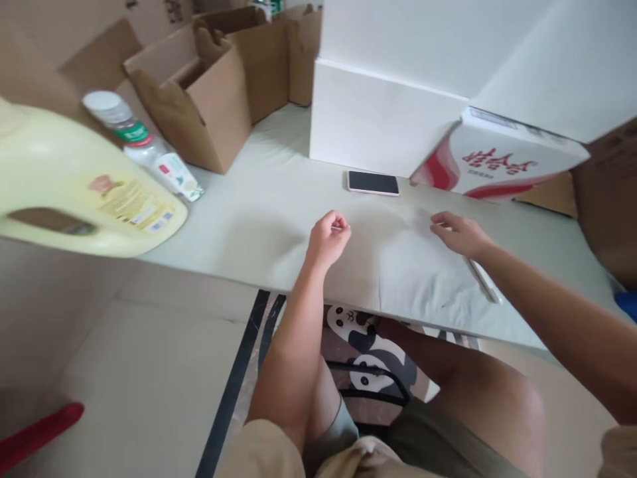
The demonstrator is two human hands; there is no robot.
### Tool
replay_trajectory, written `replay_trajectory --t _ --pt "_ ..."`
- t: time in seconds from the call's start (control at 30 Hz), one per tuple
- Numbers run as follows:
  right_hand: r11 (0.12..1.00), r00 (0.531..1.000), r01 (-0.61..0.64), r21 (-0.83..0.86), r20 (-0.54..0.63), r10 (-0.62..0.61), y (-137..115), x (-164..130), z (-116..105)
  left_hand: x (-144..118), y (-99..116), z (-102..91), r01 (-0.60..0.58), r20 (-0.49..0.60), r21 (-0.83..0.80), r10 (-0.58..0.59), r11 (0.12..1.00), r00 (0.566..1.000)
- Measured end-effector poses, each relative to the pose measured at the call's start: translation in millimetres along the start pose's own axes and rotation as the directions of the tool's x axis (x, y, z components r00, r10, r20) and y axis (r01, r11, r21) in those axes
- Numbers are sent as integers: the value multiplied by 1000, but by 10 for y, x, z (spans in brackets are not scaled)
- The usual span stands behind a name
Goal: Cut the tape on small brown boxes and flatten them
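My left hand (330, 240) is held over the pale tabletop (263, 199), its fingers curled in to the thumb. A thin light edge shows at its fingertips, too small to name. To the right, my right hand (458, 234) hovers with fingers partly stretched out and slightly apart from the thumb; I see nothing clearly held. Beyond and between the hands lies a phone (373, 182) with a dark screen and light rim. Under my right forearm is a slim white object (484, 280), partly hidden, its kind unclear.
At left stand a large pale-yellow jug (94, 166) and a clear bottle with green label (132, 133). Open cardboard boxes (219, 99) are behind them. A white panel (383, 119) and a red-and-white carton (497, 159) border the back. The table's front edge is above my knees.
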State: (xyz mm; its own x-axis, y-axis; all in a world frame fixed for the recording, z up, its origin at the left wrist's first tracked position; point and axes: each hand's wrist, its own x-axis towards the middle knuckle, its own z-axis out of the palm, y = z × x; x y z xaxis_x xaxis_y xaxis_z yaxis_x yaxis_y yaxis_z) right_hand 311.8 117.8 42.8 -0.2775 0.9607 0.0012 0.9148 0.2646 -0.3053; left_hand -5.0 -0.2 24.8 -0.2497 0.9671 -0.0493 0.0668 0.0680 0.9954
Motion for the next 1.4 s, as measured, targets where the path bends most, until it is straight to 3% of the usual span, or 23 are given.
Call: replay_trajectory --t 0.1,0.2,0.37,0.47,0.57,0.7,0.8,0.93,1.03,1.1,1.17,1.23,1.27,1.33,1.4 --pt "1000 995 28 -8 93 -27 -649 270 185 -3 -6 -136 0 -13 -8 0 1000 1000" --pt "980 974 180 86 124 -190 -1272 425 416 12 -10 -243 28 -15 -15 -28 1000 999" --pt "870 872 447 209 118 -476 -2231 664 659 17 45 -346 42 -99 -165 -59 985 993" --pt "817 821 534 217 98 -562 -2872 885 629 1 94 -385 102 -175 -282 -156 954 972" --pt "814 811 560 155 95 -577 -3552 1100 526 -8 131 -431 183 -221 -309 -258 933 941" --pt "768 763 631 113 90 -640 -4280 1326 396 14 137 -465 198 -203 -282 -260 939 944" --pt "811 809 584 -21 101 -580 -4530 1463 339 51 108 -474 209 -174 -268 -260 940 950" --pt "870 874 480 -115 146 -463 -4423 1549 327 81 87 -514 225 -196 -237 -273 945 942" --pt "887 895 446 -124 99 -436 -4105 1506 324 63 99 -540 152 -352 -197 -215 969 911" --pt "890 898 441 -117 45 -439 -3825 1411 277 32 104 -538 70 -558 -143 -139 987 818" --pt "887 892 450 -108 6 -452 -3496 1240 168 -6 91 -528 -21 -755 -69 -39 997 654" --pt "880 883 467 -84 -6 -469 -3114 973 6 -41 58 -524 -117 -854 -20 44 993 519" --pt "873 874 485 -56 -15 -486 -2901 804 -83 -55 37 -527 -163 -869 -16 67 987 490" --pt "855 852 519 21 -97 -515 -2438 410 -237 -69 -7 -540 -235 -859 -26 98 972 503" --pt "848 839 519 106 -255 -481 -1958 -13 -314 -62 -36 -540 -291 -815 -26 149 956 561"
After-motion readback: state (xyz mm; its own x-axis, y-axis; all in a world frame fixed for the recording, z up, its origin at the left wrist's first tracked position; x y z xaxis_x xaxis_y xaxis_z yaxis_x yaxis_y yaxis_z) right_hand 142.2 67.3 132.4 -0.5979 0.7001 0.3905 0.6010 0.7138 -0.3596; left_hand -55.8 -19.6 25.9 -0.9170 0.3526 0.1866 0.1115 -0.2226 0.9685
